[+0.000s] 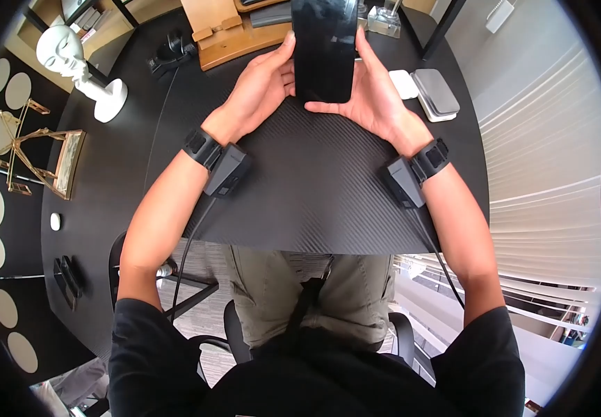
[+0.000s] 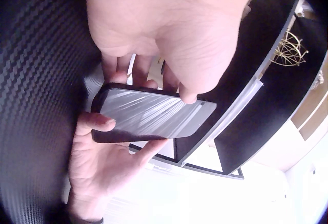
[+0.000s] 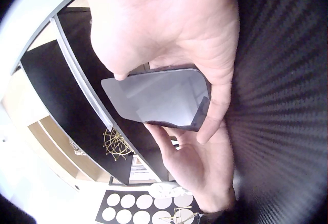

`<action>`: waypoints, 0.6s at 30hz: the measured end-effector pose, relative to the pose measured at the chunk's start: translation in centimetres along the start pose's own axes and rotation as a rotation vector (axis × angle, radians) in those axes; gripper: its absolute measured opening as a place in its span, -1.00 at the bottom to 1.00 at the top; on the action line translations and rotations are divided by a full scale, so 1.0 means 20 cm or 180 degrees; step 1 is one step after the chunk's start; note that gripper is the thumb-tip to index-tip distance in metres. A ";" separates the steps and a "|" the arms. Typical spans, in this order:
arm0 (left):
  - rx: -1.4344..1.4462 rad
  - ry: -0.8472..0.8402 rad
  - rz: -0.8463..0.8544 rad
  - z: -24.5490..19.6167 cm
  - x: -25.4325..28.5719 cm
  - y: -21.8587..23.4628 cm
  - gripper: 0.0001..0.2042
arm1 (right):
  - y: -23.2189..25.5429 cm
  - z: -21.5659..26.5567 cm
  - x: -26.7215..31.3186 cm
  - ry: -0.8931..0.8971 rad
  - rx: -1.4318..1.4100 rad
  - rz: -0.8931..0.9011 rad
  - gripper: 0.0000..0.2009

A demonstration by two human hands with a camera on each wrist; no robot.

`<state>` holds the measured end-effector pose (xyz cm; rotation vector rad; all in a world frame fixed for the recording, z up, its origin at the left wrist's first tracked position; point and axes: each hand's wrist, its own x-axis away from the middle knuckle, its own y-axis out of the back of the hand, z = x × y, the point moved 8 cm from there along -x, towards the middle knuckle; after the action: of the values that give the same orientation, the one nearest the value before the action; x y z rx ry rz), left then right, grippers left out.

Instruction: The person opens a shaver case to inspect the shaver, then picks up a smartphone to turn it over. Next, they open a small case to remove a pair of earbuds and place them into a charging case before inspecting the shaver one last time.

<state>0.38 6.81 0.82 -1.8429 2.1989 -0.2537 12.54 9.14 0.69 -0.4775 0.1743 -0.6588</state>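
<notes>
A black smartphone (image 1: pixel 325 55) stands upright between both hands at the far side of the desk, its dark screen facing the person. My left hand (image 1: pixel 262 83) grips its left edge, thumb along the side and the other fingers curled behind. On the opposite edge, my right hand (image 1: pixel 377 97) holds it with the thumb up the side and the little finger stretched under the bottom end. Bright streaks reflect off the smartphone (image 2: pixel 154 114) in the left wrist view. In the right wrist view the screen looks grey, and the left hand (image 3: pixel 200 167) shows beyond it.
Behind the hands is a wooden stand (image 1: pixel 234 45). A white head sculpture (image 1: pixel 109 101) and a gold-coloured frame ornament (image 1: pixel 71 163) stand to the left on the black desk (image 1: pixel 300 187). Right of the right hand lies a grey-and-white box (image 1: pixel 436 94). Cables hang from both wrist cameras.
</notes>
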 end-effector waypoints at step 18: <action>0.0292 0.0123 -0.0079 0.03 -0.02 0.02 -0.50 | 0.00 0.00 -0.01 -0.0027 -0.0160 0.0051 -0.19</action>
<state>0.18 7.39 0.14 -1.8317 2.1528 -0.3912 12.38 9.30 0.78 -0.5265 0.1868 -0.6378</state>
